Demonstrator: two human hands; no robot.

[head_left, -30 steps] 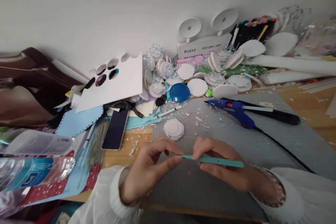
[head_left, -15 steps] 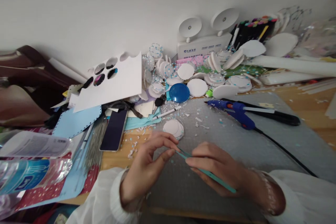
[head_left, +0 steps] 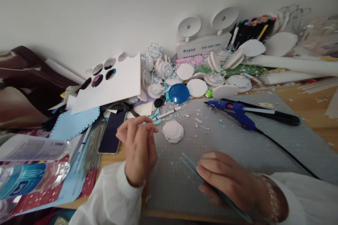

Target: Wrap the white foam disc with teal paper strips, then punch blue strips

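Note:
My right hand (head_left: 224,174) is closed round a pair of teal tweezers (head_left: 191,163), whose two tips stand apart and point up and to the left above the grey cutting mat (head_left: 169,190). My left hand (head_left: 138,144) is raised over the mat's left edge, its fingers loosely bent and partly spread, and I see nothing in it. Between and beyond the hands lies a stack of white discs (head_left: 173,130) with blue dots round its edge. A white pen (head_left: 169,113) lies behind that stack, and a blue round dish (head_left: 179,93) is farther back.
On the right lie a blue glue gun (head_left: 232,112) with its cord and a black-handled knife (head_left: 282,115). White discs (head_left: 198,88) crowd the back. At left are a phone (head_left: 112,133), a white board with holes (head_left: 118,81) and a plastic bottle (head_left: 34,175). Scraps dot the mat.
My left hand has moved away from the tweezers' tips, up and to the left. The tweezers' tips have spread, and my right hand has shifted slightly down and right with them.

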